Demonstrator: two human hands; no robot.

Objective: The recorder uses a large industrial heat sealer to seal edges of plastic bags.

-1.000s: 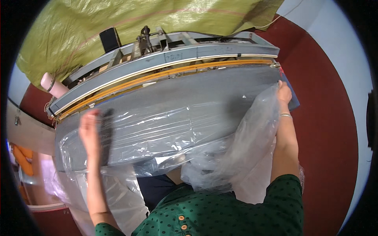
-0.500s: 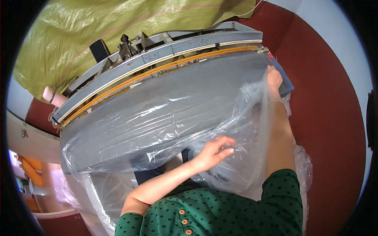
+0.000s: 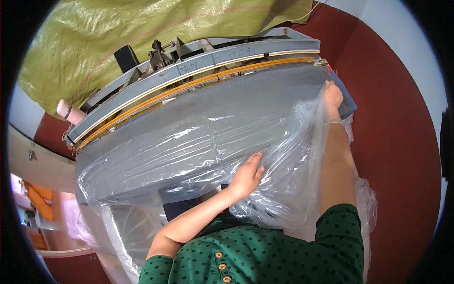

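Observation:
A clear plastic sheet (image 3: 189, 146) lies over the long grey work surface (image 3: 265, 83) in front of me and hangs down toward my lap. At the right end of that surface my right hand (image 3: 333, 95) is closed on the sheet's edge, pulling it up into folds below the hand. My left hand (image 3: 247, 176) rests flat on the sheet near the surface's near edge, its fingers stretched out and slightly apart. It grips nothing.
Behind the grey surface runs a grey metal frame (image 3: 194, 65) with orange strips (image 3: 198, 81) along it. A dark phone (image 3: 126, 58), a metal clamp-like mechanism (image 3: 158, 56) and a pink bottle (image 3: 71, 112) are at the frame. Yellow-green woven sheeting (image 3: 156, 23) hangs beyond.
My left hand has moved up and slightly left and come down flat on the sheet, its fingers straightening. My right hand keeps its hold on the sheet's edge. The view has shifted slightly.

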